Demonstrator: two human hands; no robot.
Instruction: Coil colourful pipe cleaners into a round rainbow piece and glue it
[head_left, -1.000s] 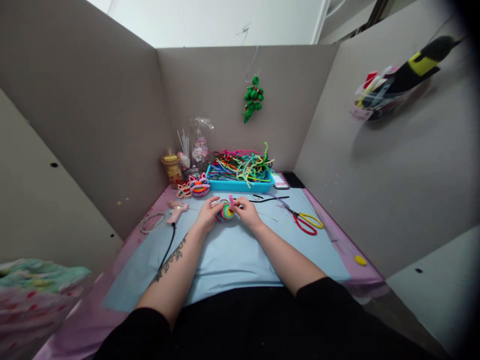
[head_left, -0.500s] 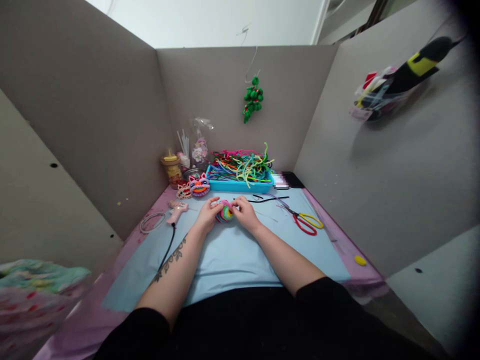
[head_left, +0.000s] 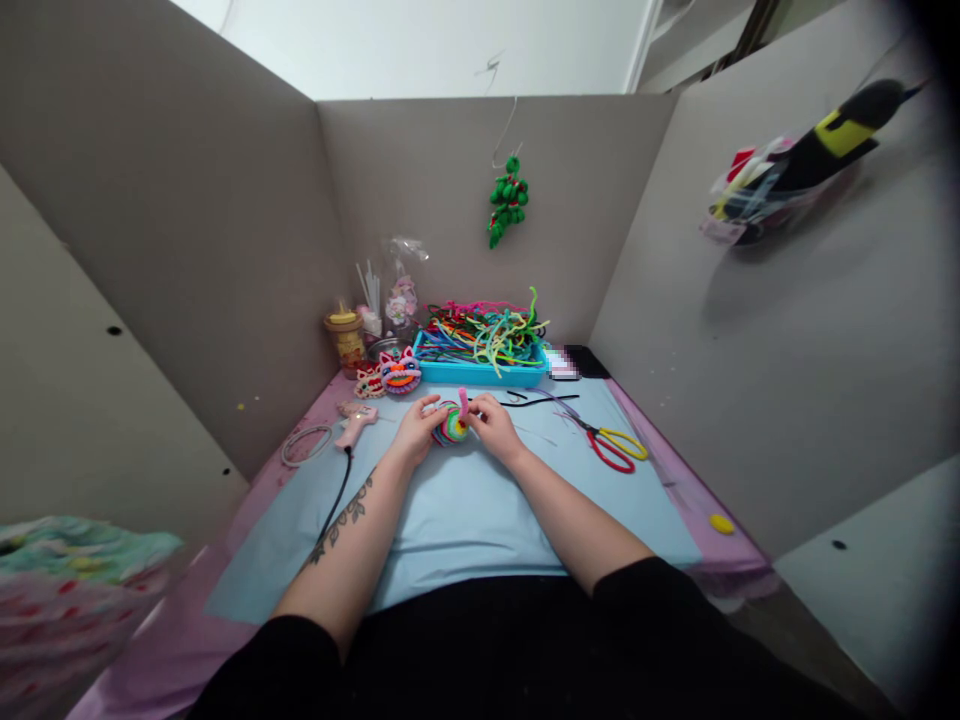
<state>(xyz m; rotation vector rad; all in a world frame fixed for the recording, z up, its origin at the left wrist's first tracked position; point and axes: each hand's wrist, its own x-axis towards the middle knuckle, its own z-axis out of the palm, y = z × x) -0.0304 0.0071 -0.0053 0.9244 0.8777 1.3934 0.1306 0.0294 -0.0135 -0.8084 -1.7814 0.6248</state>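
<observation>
A round, multicoloured striped pipe-cleaner ball point(head_left: 450, 427) is between my hands, just above the blue cloth point(head_left: 480, 510). My left hand point(head_left: 416, 428) is closed around its left side, thumb on top. My right hand point(head_left: 491, 424) pinches a pink pipe cleaner point(head_left: 463, 402) at the ball's upper right; its free end sticks up. Whether that strand is joined to the ball is hidden by my fingers. Behind the ball, to the left, stand finished lion-head faces, one purple, pink and orange point(head_left: 400, 371) and one red and cream point(head_left: 369, 382).
A blue tray point(head_left: 480, 375) heaped with pipe cleaners point(head_left: 491, 335) stands at the back. At left lies a pink glue gun point(head_left: 357, 425) with its black cable. Scissors point(head_left: 615, 445) with red and yellow handles lie at right, near black pipe cleaners point(head_left: 547, 401). Grey partitions point(head_left: 480, 240) enclose the table.
The pink pipe cleaner, earlier lying low across the top of the ball, now stands upright beside my right fingers. Both hands have stayed nearly in place.
</observation>
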